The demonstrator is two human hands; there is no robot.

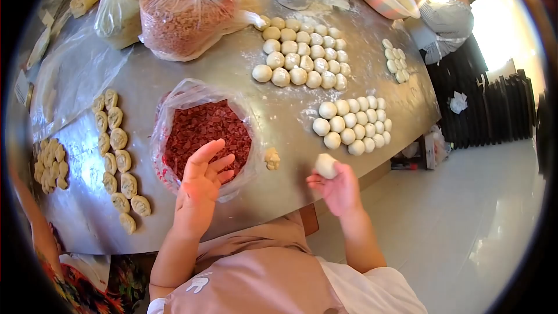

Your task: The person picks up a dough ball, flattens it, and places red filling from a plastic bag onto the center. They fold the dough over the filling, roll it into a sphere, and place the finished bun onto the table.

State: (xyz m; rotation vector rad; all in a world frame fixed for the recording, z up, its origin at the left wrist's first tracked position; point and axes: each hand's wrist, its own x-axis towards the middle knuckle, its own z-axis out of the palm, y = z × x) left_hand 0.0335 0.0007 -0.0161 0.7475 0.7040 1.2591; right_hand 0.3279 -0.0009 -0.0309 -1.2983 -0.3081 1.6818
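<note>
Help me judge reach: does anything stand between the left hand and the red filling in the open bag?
Nothing visible. The left hand is directly over the red filling; the bag rim lies open around it. The right hand holds a dough ball aside.

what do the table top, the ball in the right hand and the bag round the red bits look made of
Table top: looks like brushed steel, grey with a dull sheen and soft reflections.
Ball: probably raw dough; pale, matte, smooth.
Bag: thin clear plastic film, crinkled and glossy, the red bits showing through.
</note>
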